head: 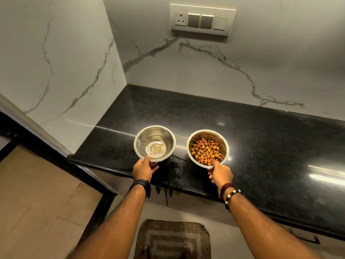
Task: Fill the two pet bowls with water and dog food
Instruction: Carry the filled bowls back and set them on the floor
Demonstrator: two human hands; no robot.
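Two bowls on a shiny black counter (261, 139), marble walls behind. Left hand (142, 170) gripping water bowl (154, 143); right hand (222, 174) gripping food bowl (207, 148).

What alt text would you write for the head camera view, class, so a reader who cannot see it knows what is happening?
A person's left hand and right hand each grip the near rim of a steel bowl on a black countertop: the left bowl holds clear water, the right bowl brown dog food. Behind is a marble-patterned wall with a switch panel; a mat lies on the floor below.
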